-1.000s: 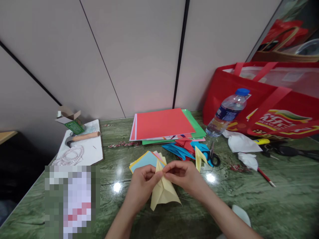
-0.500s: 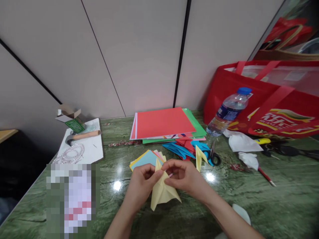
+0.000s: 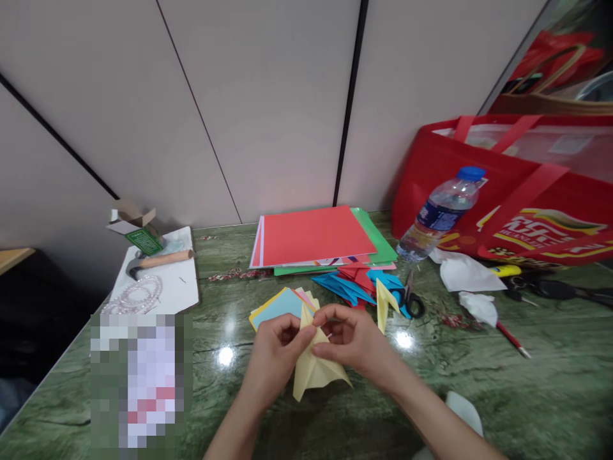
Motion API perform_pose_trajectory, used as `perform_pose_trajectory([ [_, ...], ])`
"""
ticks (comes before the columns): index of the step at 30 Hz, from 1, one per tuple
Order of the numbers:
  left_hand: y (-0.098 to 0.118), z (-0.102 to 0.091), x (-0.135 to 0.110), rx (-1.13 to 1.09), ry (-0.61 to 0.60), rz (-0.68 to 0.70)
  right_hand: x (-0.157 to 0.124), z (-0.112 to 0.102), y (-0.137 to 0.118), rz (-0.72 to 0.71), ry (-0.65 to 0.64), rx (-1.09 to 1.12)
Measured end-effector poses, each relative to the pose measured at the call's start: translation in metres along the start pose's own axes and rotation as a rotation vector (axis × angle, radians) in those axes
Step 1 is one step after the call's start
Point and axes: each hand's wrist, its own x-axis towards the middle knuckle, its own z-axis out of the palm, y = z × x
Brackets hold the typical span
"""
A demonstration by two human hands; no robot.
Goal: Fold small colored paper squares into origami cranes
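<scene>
A partly folded sheet of pale yellow origami paper (image 3: pixel 316 374) is held up between both hands, its creased lower edge flaring toward me. My left hand (image 3: pixel 282 342) pinches it near the upper part, thumb on the front. My right hand (image 3: pixel 347 332) grips its right side with thumb and bent fingers; some fingertips are hidden behind the paper. Just behind the hands lie blue and yellow paper squares (image 3: pixel 282 305). A folded yellow paper piece (image 3: pixel 383 303) stands right of my right hand, by blue folded paper pieces (image 3: pixel 342 289) and black-handled scissors (image 3: pixel 412 303).
Colored sheets (image 3: pixel 311 236) are stacked against the wall. To the right are a water bottle (image 3: pixel 440 214), a red bag (image 3: pixel 527 191), crumpled tissue (image 3: pixel 479 308) and a red pen (image 3: pixel 512 338). At left, a hammer (image 3: pixel 163 260) and beads (image 3: pixel 136 294) rest on a white board.
The yellow paper has shifted slightly to the right and up, with both hands still pinching it. My right thumb sits a little further left on the paper.
</scene>
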Motion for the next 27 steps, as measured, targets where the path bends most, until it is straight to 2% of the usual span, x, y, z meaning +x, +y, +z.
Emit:
perform_pose_trajectory([
  [11, -0.0033, 0.0002, 0.0007, -0.037, 0.041, -0.018, 0.0, 0.0022, -0.0007, -0.003, 0.048, -0.004],
  [21, -0.0028, 0.0016, -0.0004, -0.094, 0.046, 0.033, 0.0015, 0.0011, -0.0055, -0.095, 0.098, -0.229],
  [27, -0.0027, 0.0038, -0.002, -0.072, 0.053, 0.051, 0.0022, 0.0026, -0.0003, -0.129, 0.14, -0.269],
])
